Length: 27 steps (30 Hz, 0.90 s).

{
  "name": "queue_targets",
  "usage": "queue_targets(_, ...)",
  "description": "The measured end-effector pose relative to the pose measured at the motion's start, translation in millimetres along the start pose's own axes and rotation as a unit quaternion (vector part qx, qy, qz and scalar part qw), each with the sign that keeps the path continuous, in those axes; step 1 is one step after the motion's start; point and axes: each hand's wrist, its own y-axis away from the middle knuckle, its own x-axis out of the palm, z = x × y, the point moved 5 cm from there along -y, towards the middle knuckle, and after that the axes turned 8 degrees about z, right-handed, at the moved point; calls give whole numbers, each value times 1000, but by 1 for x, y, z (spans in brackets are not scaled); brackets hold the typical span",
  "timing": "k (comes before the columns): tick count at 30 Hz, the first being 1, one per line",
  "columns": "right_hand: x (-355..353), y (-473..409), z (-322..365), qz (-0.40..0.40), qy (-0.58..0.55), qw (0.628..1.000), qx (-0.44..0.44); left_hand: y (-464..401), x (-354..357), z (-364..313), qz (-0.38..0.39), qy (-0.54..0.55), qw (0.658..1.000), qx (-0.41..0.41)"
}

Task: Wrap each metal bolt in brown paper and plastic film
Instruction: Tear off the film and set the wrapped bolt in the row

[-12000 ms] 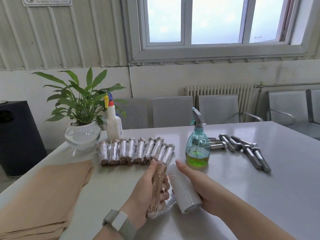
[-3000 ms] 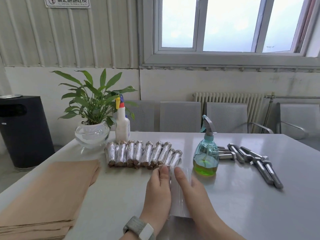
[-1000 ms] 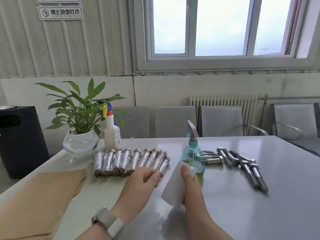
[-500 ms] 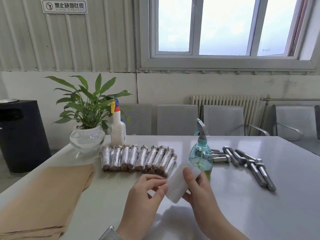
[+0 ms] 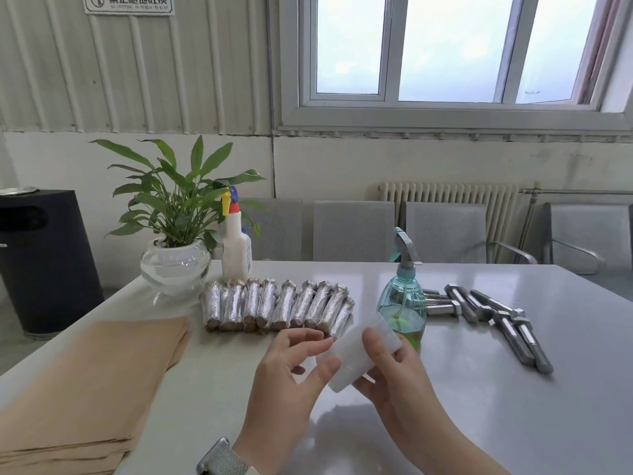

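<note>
- Roll of plastic film [image 5: 363,351] is now being held up off the worktop [image 5: 479,406]; seconds ago it was lying flat under both hands.
- Right hand [image 5: 394,375] is gripping the roll from underneath, thumb curled over the top.
- Left hand [image 5: 291,365] is picking at the roll's near end with curled fingers, pinching at the film; probably hunting for the loose edge.
- The wrapped bolt that was in the left hand earlier is gone from it; the row of wrapped bolts [image 5: 277,308] is lying side by side just beyond the hands.
- Bare metal bolts [image 5: 493,313] are still waiting in a loose pile on the right, behind the green spray bottle [image 5: 402,303], untouched.
- Brown paper stack [image 5: 85,389] is sitting at left, not in play.
- Read: one bolt finished, film being re-prepped; next one likely needs paper first, then film.
</note>
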Motion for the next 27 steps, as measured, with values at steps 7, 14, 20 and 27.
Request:
queue_targets(7,0,2,-1,3,15,1000,-8,-3,-5,-1,-17,-29,999,19)
queue_targets(14,13,4,2,75,11,997,-4,-6,1,7,98,9,995,-27)
queue_targets(20,5,0,2,47,-10,999,-21,-9,-9,9,9,20,999,-32)
queue_targets(27,4,-2,9,79,-28,996,-8,-7,-3,22,64,160,973,-156)
